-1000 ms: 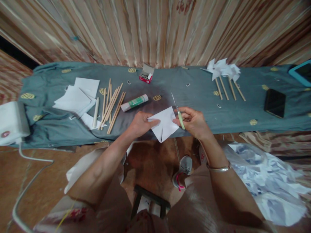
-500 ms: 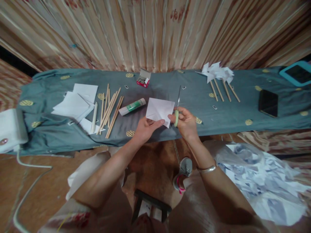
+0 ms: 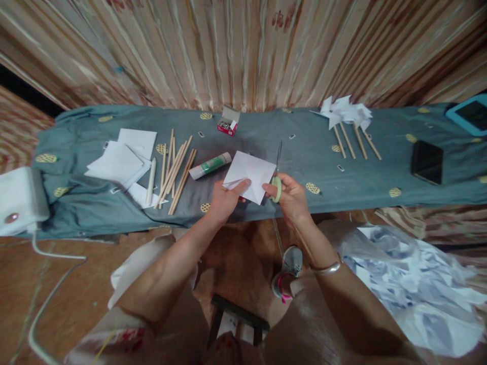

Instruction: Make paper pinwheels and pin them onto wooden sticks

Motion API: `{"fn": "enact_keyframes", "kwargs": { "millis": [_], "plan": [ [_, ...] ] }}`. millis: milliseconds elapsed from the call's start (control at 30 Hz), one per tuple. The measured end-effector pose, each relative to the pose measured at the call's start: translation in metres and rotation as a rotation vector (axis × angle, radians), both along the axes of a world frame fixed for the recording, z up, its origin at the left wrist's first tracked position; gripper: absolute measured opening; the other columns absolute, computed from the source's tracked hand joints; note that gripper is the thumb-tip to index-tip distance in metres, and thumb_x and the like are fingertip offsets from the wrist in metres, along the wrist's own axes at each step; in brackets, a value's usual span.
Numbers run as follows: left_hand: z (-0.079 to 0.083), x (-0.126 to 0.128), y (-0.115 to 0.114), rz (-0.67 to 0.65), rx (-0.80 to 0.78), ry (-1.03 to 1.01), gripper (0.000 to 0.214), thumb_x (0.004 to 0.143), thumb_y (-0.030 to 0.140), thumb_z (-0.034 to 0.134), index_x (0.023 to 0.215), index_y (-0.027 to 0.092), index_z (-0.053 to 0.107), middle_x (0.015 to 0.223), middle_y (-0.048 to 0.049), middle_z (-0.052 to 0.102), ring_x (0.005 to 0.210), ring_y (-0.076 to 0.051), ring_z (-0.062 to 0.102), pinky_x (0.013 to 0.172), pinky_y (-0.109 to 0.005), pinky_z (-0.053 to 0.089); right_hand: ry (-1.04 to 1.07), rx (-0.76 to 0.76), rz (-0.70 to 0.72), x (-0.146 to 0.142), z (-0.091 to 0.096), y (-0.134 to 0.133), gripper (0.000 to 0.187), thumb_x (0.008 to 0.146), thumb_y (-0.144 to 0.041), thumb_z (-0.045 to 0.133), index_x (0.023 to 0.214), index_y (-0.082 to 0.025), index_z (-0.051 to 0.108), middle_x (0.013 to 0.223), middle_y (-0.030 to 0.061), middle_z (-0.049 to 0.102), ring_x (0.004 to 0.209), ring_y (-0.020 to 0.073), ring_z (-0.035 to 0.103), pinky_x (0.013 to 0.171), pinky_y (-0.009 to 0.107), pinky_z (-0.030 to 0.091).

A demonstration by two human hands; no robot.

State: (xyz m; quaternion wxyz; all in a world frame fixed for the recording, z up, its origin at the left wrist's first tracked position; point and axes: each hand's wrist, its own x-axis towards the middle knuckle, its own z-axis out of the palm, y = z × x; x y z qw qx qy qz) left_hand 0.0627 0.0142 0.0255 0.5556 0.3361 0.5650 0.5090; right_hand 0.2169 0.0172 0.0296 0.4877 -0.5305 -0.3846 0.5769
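My left hand [image 3: 225,202] grips a square white sheet of paper [image 3: 249,175] by its lower left side, thumb on top. A cut slit shows near that thumb. In my right hand [image 3: 292,199] are scissors [image 3: 276,190] with pale green handles, their blades pointing away from me and nearly closed. The right thumb also lies at the paper's right edge. Just left of the paper rests a glue stick [image 3: 210,166] with a green label. Several wooden sticks [image 3: 175,172] lie further left, beside a white marker-like stick [image 3: 151,181] and loose white paper squares [image 3: 114,161].
A small red box [image 3: 227,126] of metal pieces stands open at the back. Paper pinwheels [image 3: 346,111] on sticks, a phone [image 3: 427,162] and a blue-framed tablet [image 3: 472,115] are on the right. A plastic bag of paper scraps [image 3: 411,279] sits below; a white device [image 3: 21,203] is left.
The paper has turned in my left hand, and the left thumb has shifted up onto its middle. The scissors stay in my right hand beside the paper. The view has shifted slightly.
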Motion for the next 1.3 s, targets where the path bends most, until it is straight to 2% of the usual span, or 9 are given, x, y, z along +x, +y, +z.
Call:
{"fn": "enact_keyframes", "kwargs": {
  "millis": [200,367,500,600,1067,1300],
  "plan": [
    [0.004,-0.01,0.007,0.062,0.072,0.066,0.022,0.065,0.034,0.073,0.067,0.016,0.062,0.059,0.0001,0.06,0.048,-0.01,0.049,0.04,-0.021,0.039,0.022,-0.01,0.108,-0.001,0.009,-0.009,0.052,0.053,-0.054,0.088,0.086,-0.022,0.064,0.062,-0.0042,0.066,0.053,0.0091,0.054,0.055,0.023,0.047],
    [0.012,-0.022,0.016,0.152,0.123,0.111,0.019,0.065,0.031,0.071,0.072,0.015,0.063,0.061,0.0005,0.063,0.05,-0.01,0.052,0.04,-0.019,0.039,-0.047,-0.023,0.328,0.005,0.013,-0.025,0.05,0.067,-0.061,0.078,0.092,-0.021,0.065,0.077,0.0024,0.073,0.059,0.0111,0.06,0.057,0.024,0.048],
    [0.013,-0.03,0.02,0.202,0.181,0.062,0.023,0.065,0.032,0.072,0.076,0.014,0.064,0.064,0.0006,0.064,0.05,-0.01,0.053,0.041,-0.019,0.04,-0.02,-0.069,0.512,0.006,0.012,-0.038,0.048,0.07,-0.06,0.077,0.096,-0.021,0.065,0.08,0.0036,0.074,0.064,0.0127,0.064,0.06,0.025,0.051],
    [0.011,-0.031,0.022,0.203,0.19,0.036,0.024,0.066,0.034,0.072,0.078,0.014,0.065,0.065,0.0002,0.064,0.051,-0.01,0.054,0.042,-0.02,0.041,0.004,-0.089,0.579,0.004,0.011,-0.045,0.046,0.072,-0.059,0.076,0.097,-0.022,0.066,0.081,0.0038,0.074,0.063,0.0126,0.064,0.059,0.025,0.051],
    [0.017,-0.02,0.017,0.174,0.152,0.04,0.011,0.071,0.023,0.07,0.072,0.013,0.065,0.061,0.0014,0.062,0.049,-0.01,0.052,0.04,-0.02,0.045,0.02,-0.077,0.585,-0.007,0.008,-0.045,0.046,0.072,-0.059,0.076,0.096,-0.022,0.065,0.075,0.002,0.072,0.059,0.012,0.063,0.056,0.024,0.051],
    [0.017,-0.019,0.018,0.175,0.102,0.066,0.01,0.073,0.022,0.07,0.077,0.013,0.068,0.064,0.0008,0.065,0.053,-0.012,0.056,0.044,-0.023,0.048,0.03,-0.092,0.568,-0.007,0.009,-0.044,0.046,0.07,-0.06,0.078,0.094,-0.022,0.065,0.073,0.0012,0.072,0.057,0.0114,0.062,0.055,0.024,0.05]
  ]
}}
